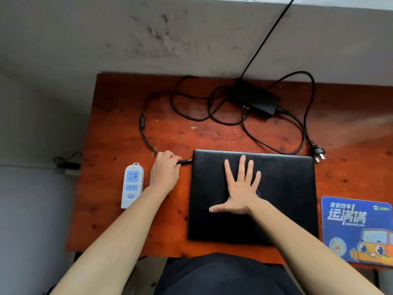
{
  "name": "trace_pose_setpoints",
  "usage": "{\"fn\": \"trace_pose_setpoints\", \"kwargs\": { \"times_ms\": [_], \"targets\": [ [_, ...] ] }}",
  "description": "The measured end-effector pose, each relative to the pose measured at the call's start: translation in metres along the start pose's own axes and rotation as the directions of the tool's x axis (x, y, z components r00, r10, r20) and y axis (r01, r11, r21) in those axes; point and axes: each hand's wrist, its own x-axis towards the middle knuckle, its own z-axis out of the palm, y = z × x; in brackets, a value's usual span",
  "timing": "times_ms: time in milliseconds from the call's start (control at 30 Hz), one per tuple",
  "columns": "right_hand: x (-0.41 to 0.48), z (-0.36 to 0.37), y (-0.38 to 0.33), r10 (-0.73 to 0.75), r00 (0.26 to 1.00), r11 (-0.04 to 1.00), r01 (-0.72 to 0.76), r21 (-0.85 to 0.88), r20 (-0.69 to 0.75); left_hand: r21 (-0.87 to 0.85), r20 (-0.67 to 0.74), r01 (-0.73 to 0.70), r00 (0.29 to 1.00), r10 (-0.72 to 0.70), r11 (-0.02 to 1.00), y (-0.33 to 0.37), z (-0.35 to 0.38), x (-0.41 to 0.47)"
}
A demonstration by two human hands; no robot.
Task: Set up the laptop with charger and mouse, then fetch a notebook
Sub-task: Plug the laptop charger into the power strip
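Left hand [164, 173] fingers pinch charger plug [185, 161] at the laptop [282, 188] left edge; right hand [241, 188] splayed flat.

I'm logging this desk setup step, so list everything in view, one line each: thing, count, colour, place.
Closed laptop: one, black, desk centre.
Charger power brick: one, black, far side of desk, cables looped around it.
Charger barrel connector: one, black, at laptop's left edge.
Wall plug: one, black, beyond laptop's far right corner, unplugged.
Power strip: one, white with blue sockets, left of laptop.
Mouse pad: one, blue with orange cartoon car, right edge.
Wooden desk: one, reddish-brown.
Left hand: pinching the connector's cable.
Right hand: flat, fingers spread, on laptop lid.
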Motion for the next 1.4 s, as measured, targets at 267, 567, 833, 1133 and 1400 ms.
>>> {"fn": "trace_pose_setpoints", "kwargs": {
  "times_ms": [267,567,833,1133,1400],
  "targets": [
    [-0.003,-0.002,0.000,-0.007,1.000,1.000,0.007,-0.006,-0.006,-0.036,-0.018,-0.077,0.997,0.076,0.996,0.003,0.000,0.003],
    [-0.003,-0.002,-0.002,-0.001,1.000,1.000,0.001,-0.011,-0.004,0.078,0.037,-0.274,0.962,0.272,0.959,0.000,-0.006,0.018],
    [-0.003,0.000,-0.002,0.008,1.000,1.000,-0.009,-0.014,-0.010,0.089,0.028,-0.269,0.963,0.267,0.959,0.007,0.000,0.016],
    [-0.001,-0.002,-0.004,0.021,1.000,1.000,-0.021,-0.004,-0.008,0.157,0.074,-0.305,0.952,0.297,0.939,0.009,-0.002,0.015],
    [-0.001,0.003,0.000,0.013,0.999,1.000,-0.013,-0.014,-0.045,0.145,0.110,-0.401,0.915,0.388,0.905,-0.002,-0.004,0.023]
  ]
}}
